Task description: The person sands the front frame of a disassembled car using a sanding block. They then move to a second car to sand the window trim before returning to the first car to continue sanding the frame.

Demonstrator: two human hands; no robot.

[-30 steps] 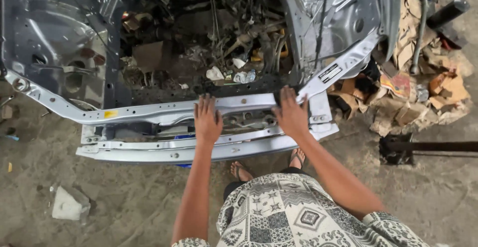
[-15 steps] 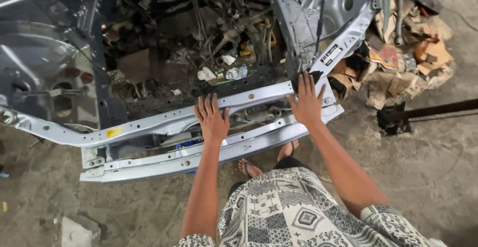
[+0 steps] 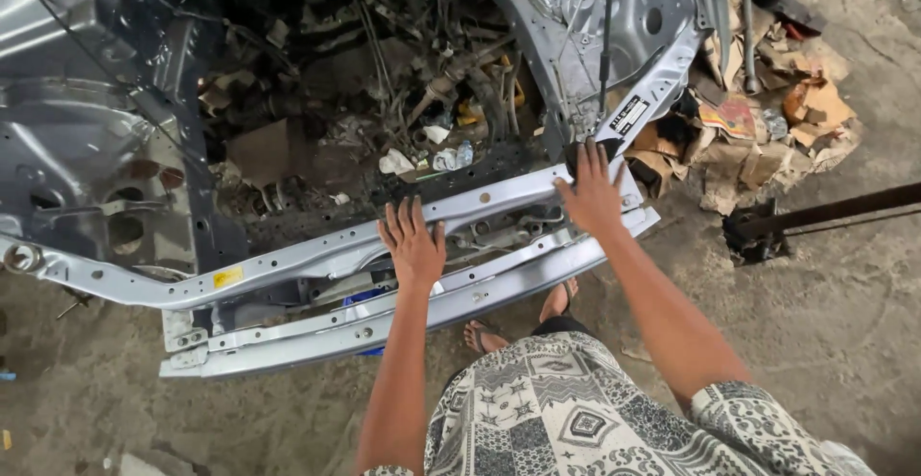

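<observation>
My left hand (image 3: 414, 244) lies flat, fingers spread, holding nothing, on the silver front crossmember (image 3: 317, 257). My right hand (image 3: 592, 193), equally flat, has slid toward two o'clock onto the black pad (image 3: 587, 150) beyond, so I'm bracing wider.

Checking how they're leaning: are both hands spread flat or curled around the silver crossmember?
Spread flat. The left hand and right hand lie palm-down, fingers splayed, on the silver crossmember.
</observation>
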